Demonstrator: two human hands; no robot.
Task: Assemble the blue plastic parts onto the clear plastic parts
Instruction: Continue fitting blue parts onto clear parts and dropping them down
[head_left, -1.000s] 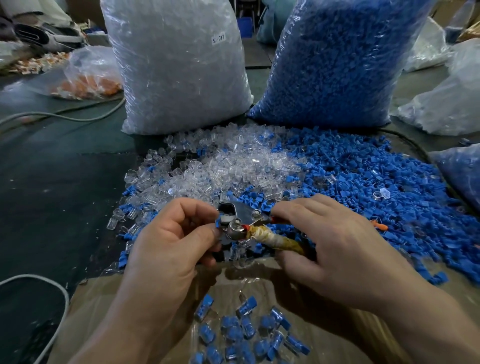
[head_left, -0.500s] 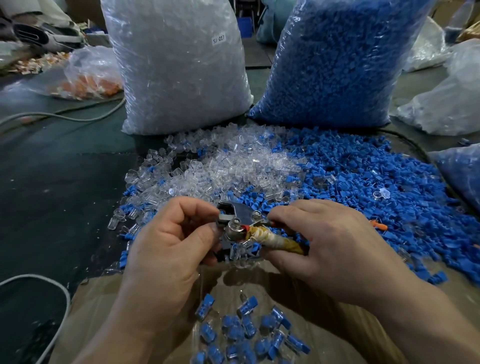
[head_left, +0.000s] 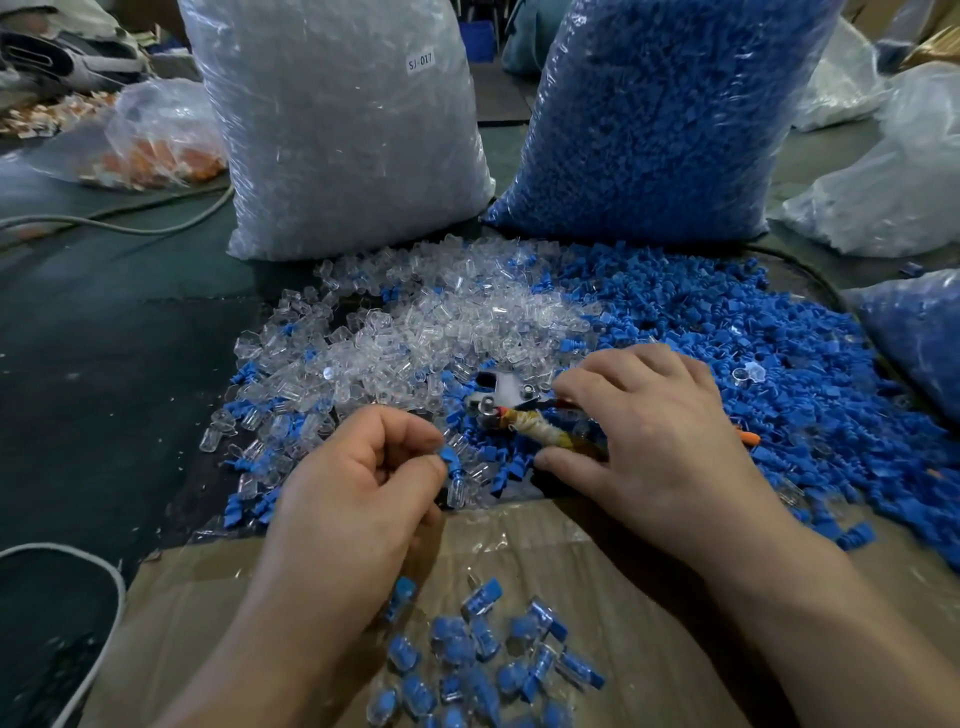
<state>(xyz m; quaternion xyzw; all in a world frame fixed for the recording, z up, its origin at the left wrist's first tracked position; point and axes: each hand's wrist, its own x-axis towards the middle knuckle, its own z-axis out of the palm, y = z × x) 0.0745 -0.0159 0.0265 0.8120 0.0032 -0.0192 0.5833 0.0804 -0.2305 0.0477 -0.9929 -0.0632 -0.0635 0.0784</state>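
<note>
Left hand (head_left: 363, 483) pinches clear plastic part (head_left: 457, 486) with blue plastic part (head_left: 448, 457) seated on top, held just above cardboard box (head_left: 524, 530) edge. Right hand (head_left: 649, 436) grips tape-wrapped handle of pliers-like tool (head_left: 514, 415), jaws apparently resting on pile. Loose clear parts (head_left: 441, 327) heaped left, loose blue parts (head_left: 753, 353) right. Assembled pieces (head_left: 483, 660) lie in box. Two full bags, clear (head_left: 337, 130) and blue (head_left: 665, 114), stand behind.

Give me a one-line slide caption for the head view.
Left hand pinches a blue-capped clear part; right hand holds a taped-handle tool over the loose parts.
</note>
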